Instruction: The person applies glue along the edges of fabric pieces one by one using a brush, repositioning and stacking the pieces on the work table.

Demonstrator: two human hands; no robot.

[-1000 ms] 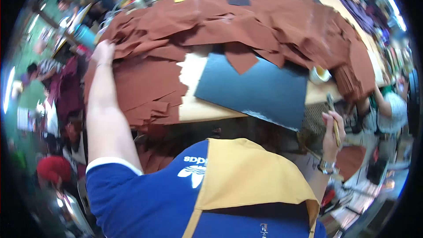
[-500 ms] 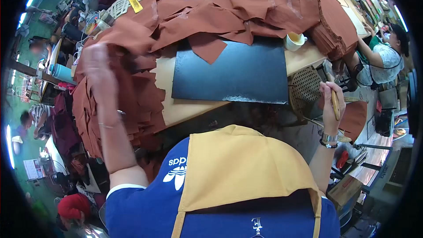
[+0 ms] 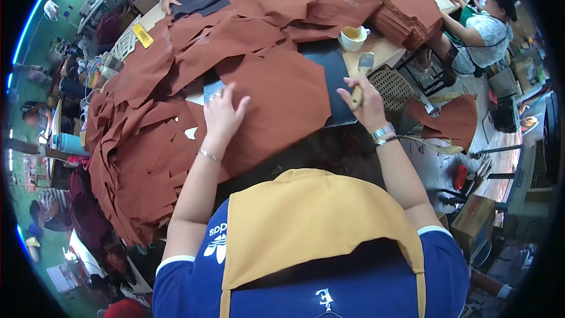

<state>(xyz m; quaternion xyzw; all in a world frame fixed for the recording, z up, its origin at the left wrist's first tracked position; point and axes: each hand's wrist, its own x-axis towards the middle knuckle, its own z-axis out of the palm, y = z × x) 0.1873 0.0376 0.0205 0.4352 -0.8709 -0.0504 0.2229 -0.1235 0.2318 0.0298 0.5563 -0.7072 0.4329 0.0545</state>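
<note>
Right hand (image 3: 369,104) clamped brush (image 3: 366,62) by worktop's (image 3: 386,53) near edge, presumably keeping it off sheet (image 3: 279,103); left hand (image 3: 222,115), fingers apart, was beside sheet.

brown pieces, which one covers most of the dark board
The broad, flat piece immediately right of the left hand: it hides the middle of the dark board. The other brown pieces lie heaped or stacked around it.

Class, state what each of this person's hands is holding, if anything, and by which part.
The right hand holds the flat brush by its wooden handle; the left hand, open over the reddish-brown sheet, grips nothing visible.
</note>
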